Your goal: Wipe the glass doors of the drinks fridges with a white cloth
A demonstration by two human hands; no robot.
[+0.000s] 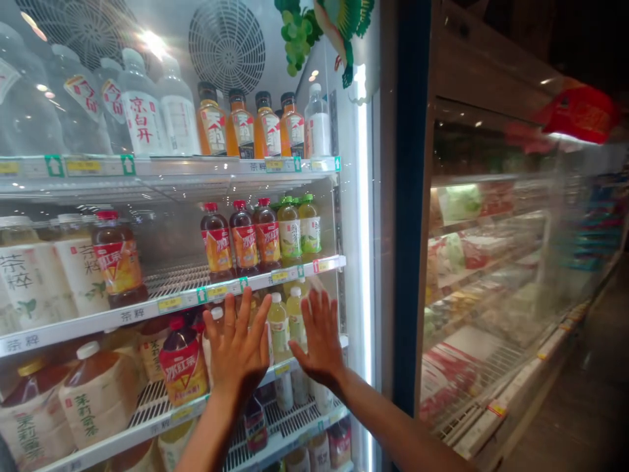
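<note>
My left hand is raised with its fingers spread, in front of the lower shelves of a glass-fronted drinks fridge. Beside it, my right hand is also open, palm toward the fridge. Neither hand holds anything; whether they touch the glass I cannot tell. Behind them stand small pale-yellow bottles, partly hidden by the fingers. Just above are iced tea bottles with red caps and green-capped bottles. To the left of my left hand is a large iced tea bottle.
Clear water bottles and orange drinks with dark caps line the top shelf. White-labelled tea bottles stand at the left. A dark-blue fridge edge separates this from an open chilled display. Green plastic grapes hang above.
</note>
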